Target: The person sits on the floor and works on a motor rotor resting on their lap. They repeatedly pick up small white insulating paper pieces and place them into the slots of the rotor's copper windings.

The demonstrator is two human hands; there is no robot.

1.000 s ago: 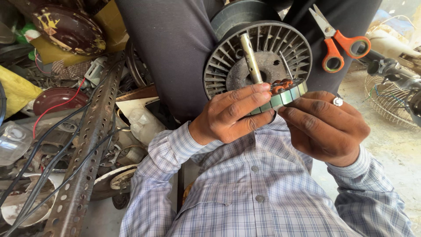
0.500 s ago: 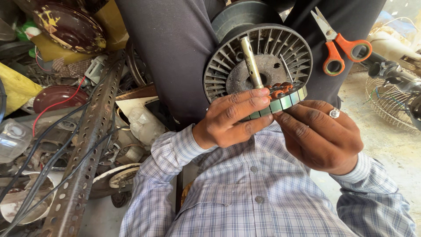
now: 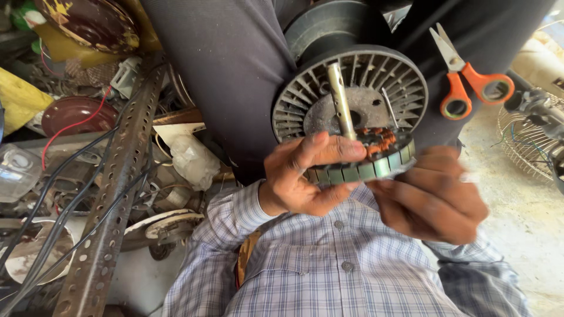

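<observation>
Both my hands hold a round motor stator [image 3: 370, 163] with copper windings and a green-grey laminated rim. My left hand [image 3: 305, 173] grips its left side, fingers across the top and thumb under the rim. My right hand [image 3: 432, 196] supports its right side from below and is blurred. Just behind the stator, on my lap, lies a finned grey fan rotor [image 3: 352, 97] with a metal shaft [image 3: 341, 100] sticking up. Orange-handled scissors [image 3: 467, 79] rest on my right thigh.
A perforated metal angle bar [image 3: 114, 182] runs diagonally at the left among black and red wires, brown round covers [image 3: 76, 114] and other scrap parts. A wire fan guard [image 3: 526, 141] lies on the concrete floor at the right.
The stator has dropped slightly and tilted flatter in front of the rotor. My right hand slid lower under it and is now blurred with motion.
</observation>
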